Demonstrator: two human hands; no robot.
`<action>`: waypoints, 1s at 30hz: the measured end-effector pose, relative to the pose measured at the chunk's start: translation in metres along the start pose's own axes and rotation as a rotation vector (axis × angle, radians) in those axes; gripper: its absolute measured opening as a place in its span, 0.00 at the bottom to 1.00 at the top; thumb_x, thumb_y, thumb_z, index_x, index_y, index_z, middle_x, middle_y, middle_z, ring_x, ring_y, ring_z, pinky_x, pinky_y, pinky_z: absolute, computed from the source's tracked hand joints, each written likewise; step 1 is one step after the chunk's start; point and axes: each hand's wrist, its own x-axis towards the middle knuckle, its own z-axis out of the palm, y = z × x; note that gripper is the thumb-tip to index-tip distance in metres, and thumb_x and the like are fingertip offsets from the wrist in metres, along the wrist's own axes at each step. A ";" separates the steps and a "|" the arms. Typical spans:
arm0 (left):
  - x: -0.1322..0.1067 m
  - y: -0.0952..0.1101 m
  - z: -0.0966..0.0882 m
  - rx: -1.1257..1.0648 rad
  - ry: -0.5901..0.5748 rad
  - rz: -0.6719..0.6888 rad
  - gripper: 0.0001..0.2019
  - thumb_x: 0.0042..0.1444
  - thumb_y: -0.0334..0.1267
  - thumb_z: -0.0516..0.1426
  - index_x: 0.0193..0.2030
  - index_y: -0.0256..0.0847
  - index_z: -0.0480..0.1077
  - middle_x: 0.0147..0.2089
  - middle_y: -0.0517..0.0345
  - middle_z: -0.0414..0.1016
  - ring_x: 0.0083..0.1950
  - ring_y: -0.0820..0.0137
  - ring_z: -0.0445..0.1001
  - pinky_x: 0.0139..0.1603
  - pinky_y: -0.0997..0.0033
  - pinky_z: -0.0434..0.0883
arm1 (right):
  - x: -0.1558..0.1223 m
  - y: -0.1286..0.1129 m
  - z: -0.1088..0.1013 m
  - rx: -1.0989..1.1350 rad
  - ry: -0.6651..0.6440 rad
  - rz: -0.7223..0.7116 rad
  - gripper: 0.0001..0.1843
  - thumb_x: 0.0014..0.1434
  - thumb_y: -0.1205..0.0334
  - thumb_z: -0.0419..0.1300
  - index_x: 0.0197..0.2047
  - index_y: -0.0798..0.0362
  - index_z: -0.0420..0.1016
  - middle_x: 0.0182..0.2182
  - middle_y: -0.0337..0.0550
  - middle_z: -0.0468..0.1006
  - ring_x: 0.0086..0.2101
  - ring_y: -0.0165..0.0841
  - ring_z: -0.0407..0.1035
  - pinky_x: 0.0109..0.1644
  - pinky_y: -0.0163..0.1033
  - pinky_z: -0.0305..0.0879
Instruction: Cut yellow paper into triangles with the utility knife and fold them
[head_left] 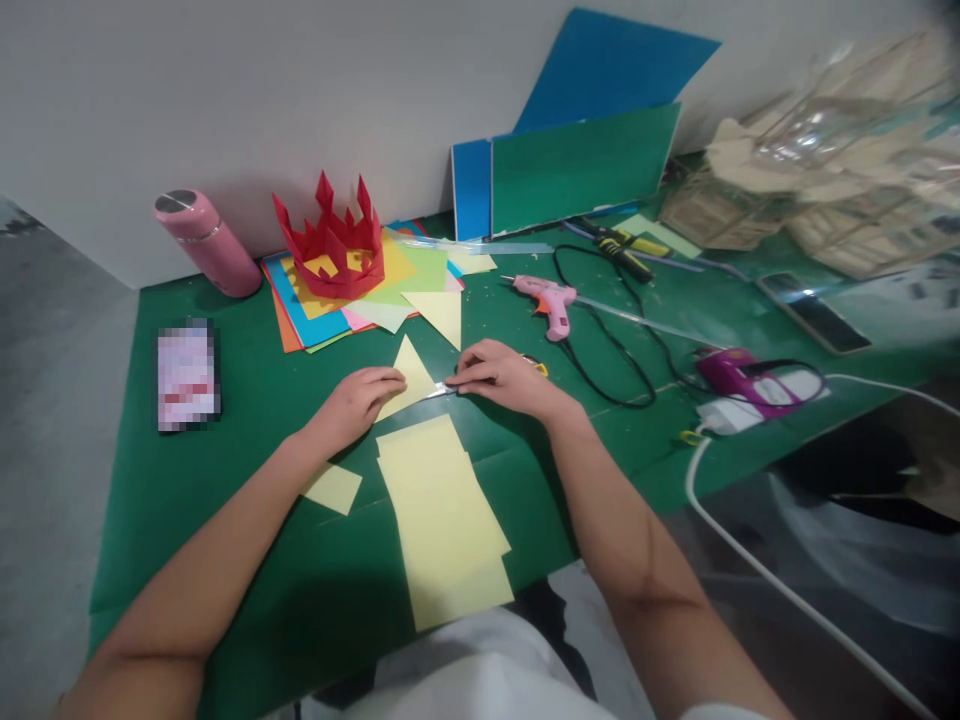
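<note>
My left hand [356,400] is closed, its fingertips pressing on a folded triangle of pale yellow paper [407,372]. Against the triangle's right corner lies a thin silvery blade [437,391]. The fingers of my right hand [499,378] are pinched together at the blade's other end. Behind that hand a yellow and black piece [535,365] peeks out; whether it belongs to the blade I cannot tell. Closer to me are overlapping pale yellow paper sheets [446,520]. A smaller yellow paper piece [336,488] sits partly under my left wrist.
A red paper crown [337,245] stands on coloured paper sheets [319,325] at the back. Left are a pink bottle [206,245] and a blurred-out flat object [186,375]. A pink glue gun [551,303], its cable, a power strip [742,400] and a phone [814,312] lie right.
</note>
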 end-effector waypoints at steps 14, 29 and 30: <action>0.000 -0.004 0.000 -0.032 -0.028 0.005 0.15 0.67 0.34 0.47 0.48 0.40 0.75 0.51 0.49 0.76 0.52 0.64 0.74 0.52 0.59 0.72 | 0.000 -0.001 0.001 0.000 -0.023 -0.037 0.13 0.64 0.54 0.57 0.44 0.45 0.82 0.35 0.45 0.76 0.38 0.34 0.66 0.42 0.41 0.62; 0.004 -0.002 -0.002 -0.059 -0.057 0.015 0.15 0.67 0.33 0.47 0.46 0.39 0.75 0.49 0.49 0.76 0.50 0.64 0.74 0.50 0.61 0.72 | 0.006 -0.008 0.007 0.035 -0.041 -0.084 0.13 0.64 0.53 0.56 0.45 0.43 0.81 0.35 0.45 0.75 0.38 0.34 0.66 0.42 0.41 0.62; 0.004 -0.002 -0.002 -0.061 -0.059 0.011 0.15 0.67 0.33 0.47 0.46 0.40 0.75 0.50 0.49 0.76 0.50 0.64 0.74 0.50 0.61 0.72 | 0.007 -0.009 0.007 0.038 -0.041 -0.084 0.13 0.64 0.53 0.56 0.45 0.43 0.81 0.35 0.45 0.75 0.38 0.35 0.67 0.41 0.41 0.62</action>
